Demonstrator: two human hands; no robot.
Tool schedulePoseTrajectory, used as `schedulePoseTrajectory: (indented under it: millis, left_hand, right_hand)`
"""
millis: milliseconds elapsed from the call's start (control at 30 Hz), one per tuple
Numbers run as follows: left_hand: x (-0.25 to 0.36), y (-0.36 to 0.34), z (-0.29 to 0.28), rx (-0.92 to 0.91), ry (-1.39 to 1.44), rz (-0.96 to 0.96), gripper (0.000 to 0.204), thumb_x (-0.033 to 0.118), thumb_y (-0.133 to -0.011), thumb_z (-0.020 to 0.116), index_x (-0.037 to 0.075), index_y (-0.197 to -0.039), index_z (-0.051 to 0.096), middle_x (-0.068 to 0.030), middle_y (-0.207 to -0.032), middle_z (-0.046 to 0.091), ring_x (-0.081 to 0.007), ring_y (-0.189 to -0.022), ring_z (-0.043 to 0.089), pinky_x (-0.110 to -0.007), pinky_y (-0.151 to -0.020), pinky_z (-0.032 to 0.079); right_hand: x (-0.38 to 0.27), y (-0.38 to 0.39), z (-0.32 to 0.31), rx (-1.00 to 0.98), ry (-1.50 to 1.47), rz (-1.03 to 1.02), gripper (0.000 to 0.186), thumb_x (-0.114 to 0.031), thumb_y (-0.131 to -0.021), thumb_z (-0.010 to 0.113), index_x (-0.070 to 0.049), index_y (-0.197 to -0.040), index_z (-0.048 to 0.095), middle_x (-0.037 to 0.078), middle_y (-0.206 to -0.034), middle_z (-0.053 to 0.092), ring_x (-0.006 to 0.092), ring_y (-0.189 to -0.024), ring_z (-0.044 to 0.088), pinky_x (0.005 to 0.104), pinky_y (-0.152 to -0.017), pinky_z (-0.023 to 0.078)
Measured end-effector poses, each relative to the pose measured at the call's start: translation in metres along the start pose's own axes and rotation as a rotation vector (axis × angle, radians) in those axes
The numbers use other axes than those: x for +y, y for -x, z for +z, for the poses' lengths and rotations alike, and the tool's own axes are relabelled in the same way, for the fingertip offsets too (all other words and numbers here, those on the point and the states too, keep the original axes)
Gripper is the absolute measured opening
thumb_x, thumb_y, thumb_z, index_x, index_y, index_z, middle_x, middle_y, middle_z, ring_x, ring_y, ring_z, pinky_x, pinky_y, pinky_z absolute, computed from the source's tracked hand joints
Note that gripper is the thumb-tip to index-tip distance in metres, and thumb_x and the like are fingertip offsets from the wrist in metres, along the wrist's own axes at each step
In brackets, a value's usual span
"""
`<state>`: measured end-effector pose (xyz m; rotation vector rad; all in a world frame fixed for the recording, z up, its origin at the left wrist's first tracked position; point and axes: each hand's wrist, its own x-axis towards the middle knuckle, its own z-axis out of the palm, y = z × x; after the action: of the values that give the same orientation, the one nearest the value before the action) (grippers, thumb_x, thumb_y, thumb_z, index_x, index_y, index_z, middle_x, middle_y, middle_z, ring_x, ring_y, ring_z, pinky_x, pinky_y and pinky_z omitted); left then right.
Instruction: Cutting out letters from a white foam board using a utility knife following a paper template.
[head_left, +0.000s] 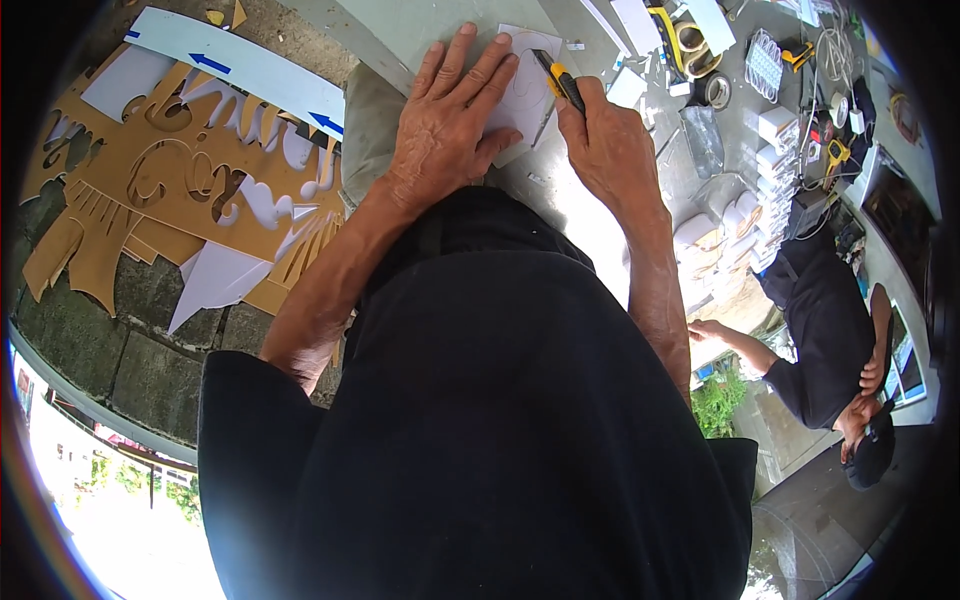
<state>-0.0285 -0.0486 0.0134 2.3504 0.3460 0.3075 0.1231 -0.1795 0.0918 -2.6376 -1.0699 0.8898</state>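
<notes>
- White paper or card, a small sheet (522,105) marked with a thin curved outline, is laid between the two hands at the near edge of a grey table (555,205).
- The left hand (452,112) is placed palm down with its fingers a little spread and its thumb stretched out over the sheet's left side; nothing is seen gripped by it.
- A yellow and black utility knife (566,86) is held in the right hand (612,145), the fingers being wrapped around its handle.
- The blade is pointed away from the body, over the sheet's upper right; whether the surface is touched by it cannot be told.
- To the right, tape rolls (690,38), white scraps (628,87) and a group of white blocks (775,165) are spread over the table.
- At the left, brown cut-out sheets (130,195) are piled below a pale strip (265,78) marked with blue arrows.
- At the far right, a dark-clothed co-worker (825,330) is seen beside the table.
</notes>
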Motion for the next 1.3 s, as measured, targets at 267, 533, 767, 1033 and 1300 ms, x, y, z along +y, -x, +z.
schedulePoseTrajectory:
  millis: [267,533,767,1033,1300]
  left_hand:
    - [0.002,-0.001,0.001,-0.002,0.009,-0.011,0.080,0.029,-0.076,0.086,0.006,-0.146,0.055,-0.0080,-0.162,0.044,-0.0369,-0.153,0.033,-0.057,-0.123,0.027]
    - [0.003,-0.003,-0.004,-0.082,-0.035,-0.003,0.077,0.017,-0.073,0.086,0.007,-0.144,0.057,-0.0047,-0.161,0.045,-0.0283,-0.154,0.033,-0.051,-0.126,0.026]
    - [-0.002,-0.004,-0.009,-0.137,-0.037,0.018,0.075,0.012,-0.079,0.079,0.011,-0.149,0.053,-0.0020,-0.165,0.040,-0.0271,-0.154,0.032,-0.050,-0.126,0.027]
    - [0.001,-0.010,-0.013,-0.187,-0.077,0.040,0.070,0.007,-0.080,0.077,0.009,-0.147,0.055,-0.0018,-0.164,0.041,-0.0258,-0.154,0.033,-0.051,-0.127,0.026]
    - [0.002,-0.013,-0.015,-0.203,-0.098,0.051,0.067,0.006,-0.079,0.077,0.006,-0.143,0.058,-0.0018,-0.163,0.042,-0.0233,-0.154,0.033,-0.052,-0.127,0.028]
  right_hand:
    - [0.007,-0.010,-0.019,-0.040,0.266,-0.151,0.020,-0.027,-0.104,0.057,-0.008,-0.102,0.052,0.014,-0.078,0.071,0.0380,-0.070,0.071,0.0491,-0.065,0.056]
    - [0.026,-0.026,-0.036,-0.047,0.424,-0.338,0.018,-0.029,-0.107,0.056,-0.011,-0.108,0.054,0.012,-0.081,0.070,0.0314,-0.064,0.069,0.0450,-0.058,0.054]
    - [0.028,-0.034,-0.043,-0.053,0.569,-0.448,0.018,-0.027,-0.106,0.058,-0.011,-0.113,0.054,0.010,-0.079,0.070,0.0274,-0.063,0.070,0.0394,-0.055,0.055]
    - [0.022,-0.029,-0.039,0.027,0.561,-0.499,0.012,-0.016,-0.100,0.062,-0.006,-0.100,0.056,0.009,-0.067,0.065,0.0259,-0.056,0.069,0.0385,-0.048,0.051]
    - [0.006,-0.022,-0.038,0.054,0.535,-0.515,0.013,-0.007,-0.093,0.063,0.001,-0.102,0.058,0.011,-0.069,0.066,0.0245,-0.057,0.070,0.0370,-0.051,0.052]
